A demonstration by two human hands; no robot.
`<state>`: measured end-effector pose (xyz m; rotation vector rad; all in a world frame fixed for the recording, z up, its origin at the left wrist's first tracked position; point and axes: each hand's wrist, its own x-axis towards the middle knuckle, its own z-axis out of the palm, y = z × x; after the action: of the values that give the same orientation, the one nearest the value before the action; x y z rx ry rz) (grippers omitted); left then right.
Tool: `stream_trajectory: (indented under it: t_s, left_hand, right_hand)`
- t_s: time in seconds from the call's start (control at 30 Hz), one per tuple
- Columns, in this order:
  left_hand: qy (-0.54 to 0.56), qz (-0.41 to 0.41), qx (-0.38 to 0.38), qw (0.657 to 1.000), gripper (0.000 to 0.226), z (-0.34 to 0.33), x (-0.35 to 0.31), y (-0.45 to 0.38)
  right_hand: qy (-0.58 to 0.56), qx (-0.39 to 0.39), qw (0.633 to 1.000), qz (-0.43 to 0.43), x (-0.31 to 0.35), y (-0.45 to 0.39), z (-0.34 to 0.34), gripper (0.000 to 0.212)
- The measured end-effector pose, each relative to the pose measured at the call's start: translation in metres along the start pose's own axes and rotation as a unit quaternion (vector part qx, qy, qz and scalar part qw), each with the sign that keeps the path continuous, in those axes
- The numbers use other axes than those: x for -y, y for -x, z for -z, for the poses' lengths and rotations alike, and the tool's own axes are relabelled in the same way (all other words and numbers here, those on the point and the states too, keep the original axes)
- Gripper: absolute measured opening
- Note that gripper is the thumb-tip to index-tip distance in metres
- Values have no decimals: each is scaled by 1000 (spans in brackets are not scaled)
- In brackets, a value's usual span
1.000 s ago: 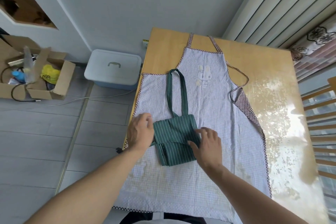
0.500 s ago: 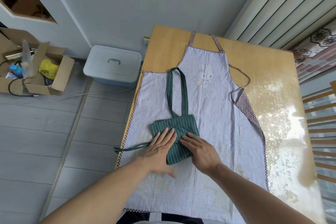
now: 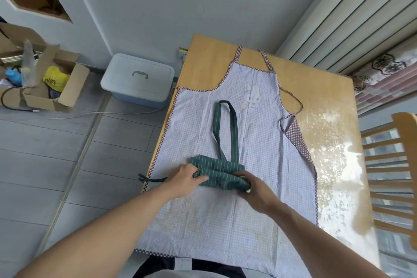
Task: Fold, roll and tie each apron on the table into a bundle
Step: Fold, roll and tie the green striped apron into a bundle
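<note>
Head view: both hands, left (image 3: pixel 184 178) and right (image 3: pixel 253 188), grip the half-rolled green striped apron (image 3: pixel 217 170) at tabletop (image 3: pixel 209 56) centre; tying remains, and the lilac checked apron (image 3: pixel 259 146) beneath, stretching toward 12 o'clock, lies unfolded.

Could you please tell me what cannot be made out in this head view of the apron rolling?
- Right hand fingertips: motion-blurred, grip unclear.
- Near edge of the green apron: covered by both hands; left hand curls round its end.
- Green tie: its end drops past the table edge.
- Checked apron hem: partly hidden by forearms.
</note>
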<state>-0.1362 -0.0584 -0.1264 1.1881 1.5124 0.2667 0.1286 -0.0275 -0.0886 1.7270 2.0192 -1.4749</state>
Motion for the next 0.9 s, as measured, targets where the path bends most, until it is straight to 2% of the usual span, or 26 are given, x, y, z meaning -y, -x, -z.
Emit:
stream_trajectory:
  t_s: [0.03,0.07,0.17,0.27,0.37,0.43,0.5,0.57,0.63,0.7,0.8,0.9]
  left_hand:
    - [18,15,-5,1000,39,0,1,-2]
    - [24,25,-14,999,41,-1,1,-5]
    - [3,29,-51,998,41,-1,2,-17]
    - [5,27,-96,995,28,1,-4,-23]
    - [12,29,-161,987,37,-2,-7,-29]
    - [-21,22,-163,986,48,1,-4,-31]
    - [-133,-13,-126,983,57,9,-3,-37]
    - [-231,-68,-63,969,51,21,-5,-44]
    - [-277,-95,-5,956,41,32,-9,-53]
    - [-260,-75,43,962,32,38,-17,-58]
    - [-160,-12,114,980,30,33,-21,-59]
    - [-89,9,110,990,39,24,-14,-52]
  right_hand:
    - [-34,-23,999,-17,-1,-4,0,14]
    - [-73,-32,996,-28,-1,-7,1,8]
    - [-116,-48,989,-80,3,-20,0,24]
    - [-157,-101,971,-149,4,-29,-1,35]
    - [-180,-141,955,-190,1,-32,-5,49]
    - [-178,-140,955,-192,1,-36,-8,51]
    - [-185,-137,953,-196,1,-39,-7,48]
    - [-176,-125,954,-206,1,-39,-8,45]
    - [-167,-110,957,-212,-4,-40,-10,39]
    - [-207,-109,948,-214,-5,-40,-9,35]
    - [-310,-104,916,-233,-9,-40,-7,36]
    - [-365,-76,893,-251,-15,-38,-9,32]
